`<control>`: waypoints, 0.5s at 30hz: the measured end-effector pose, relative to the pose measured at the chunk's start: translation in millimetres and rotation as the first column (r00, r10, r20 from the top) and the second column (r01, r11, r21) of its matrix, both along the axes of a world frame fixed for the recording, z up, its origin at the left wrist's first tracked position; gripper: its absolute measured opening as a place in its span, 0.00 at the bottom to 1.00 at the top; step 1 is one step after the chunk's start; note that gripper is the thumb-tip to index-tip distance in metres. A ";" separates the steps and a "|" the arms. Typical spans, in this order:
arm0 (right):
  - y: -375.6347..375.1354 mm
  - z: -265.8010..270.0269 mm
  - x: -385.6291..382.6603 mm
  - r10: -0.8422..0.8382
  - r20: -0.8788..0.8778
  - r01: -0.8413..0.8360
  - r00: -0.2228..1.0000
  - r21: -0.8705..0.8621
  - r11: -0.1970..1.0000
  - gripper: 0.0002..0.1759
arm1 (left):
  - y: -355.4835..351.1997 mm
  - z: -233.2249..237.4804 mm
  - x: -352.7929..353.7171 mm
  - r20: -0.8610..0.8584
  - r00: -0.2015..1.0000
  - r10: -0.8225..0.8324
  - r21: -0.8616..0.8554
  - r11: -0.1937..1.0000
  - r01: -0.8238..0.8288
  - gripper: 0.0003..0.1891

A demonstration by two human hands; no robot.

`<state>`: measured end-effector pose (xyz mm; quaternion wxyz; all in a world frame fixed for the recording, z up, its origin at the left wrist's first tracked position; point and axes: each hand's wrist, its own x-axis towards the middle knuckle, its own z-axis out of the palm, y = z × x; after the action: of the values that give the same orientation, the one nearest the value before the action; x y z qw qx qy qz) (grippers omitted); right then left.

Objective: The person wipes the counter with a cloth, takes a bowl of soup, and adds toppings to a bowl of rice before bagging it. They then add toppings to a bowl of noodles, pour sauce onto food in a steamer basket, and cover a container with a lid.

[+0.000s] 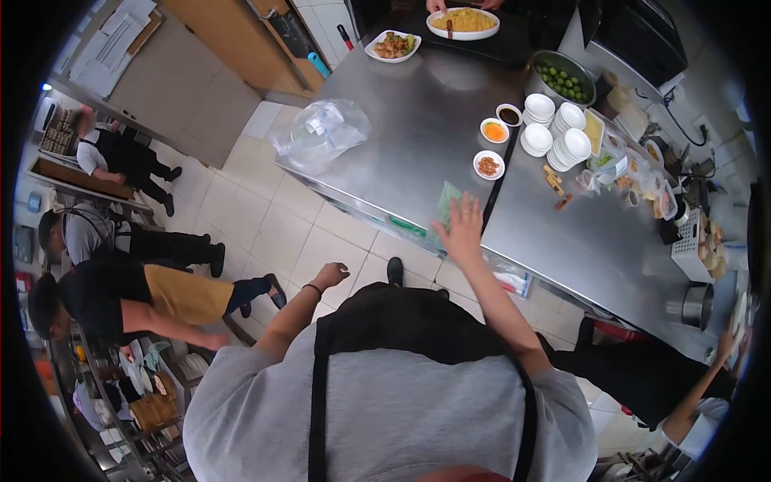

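Just left of the flat, spread right hand (pixel 463 231), the nearer one, a green cloth (pixel 446 200) is partly covered on the tabletop (pixel 385 161), long axis pointed forward; the left hand's (pixel 330 276) grip cannot be told.

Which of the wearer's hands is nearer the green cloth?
Right. The right hand is right at the cloth, overlapping it in view; the left hand is farther off, left of the cloth and away from the counter.

Right hand (pixel 461 230) forward, fingers (pixel 466 208) extended
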<state>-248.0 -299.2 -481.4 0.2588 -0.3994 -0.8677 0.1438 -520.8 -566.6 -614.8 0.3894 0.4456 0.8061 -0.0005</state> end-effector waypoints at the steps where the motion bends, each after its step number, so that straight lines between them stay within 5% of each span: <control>1: -2.9 -10.6 -13.4 -0.034 0.147 0.026 0.989 0.054 0.998 0.31 | 3.6 3.9 -4.3 0.019 0.998 0.061 0.041 0.997 -0.062 0.18; 6: 52.2 -41.0 -86.4 -0.150 0.177 0.141 0.973 0.065 0.988 0.35 | -14.1 -10.5 -22.7 0.045 0.992 0.122 0.184 0.975 -0.128 0.18; 11: 164.7 -45.9 -159.6 -0.414 0.115 0.400 0.903 0.125 0.908 0.31 | -66.7 -4.5 -39.3 0.106 0.959 0.264 -0.022 0.964 -0.263 0.17; 14: 190.5 -54.3 -184.5 -0.224 0.161 0.206 0.961 0.119 0.971 0.29 | -107.2 -7.9 -54.6 0.095 0.934 0.344 0.049 0.936 -0.349 0.17; 15: 175.8 -56.6 -190.5 -0.123 0.225 0.082 0.967 0.181 0.980 0.27 | -128.2 -36.1 -72.4 0.057 0.963 0.264 -0.051 0.964 -0.262 0.16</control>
<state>-438.5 -123.4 -538.0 0.1948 -0.4345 -0.8793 0.0075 -593.3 -694.8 -650.9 0.4209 0.3259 0.8452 0.0481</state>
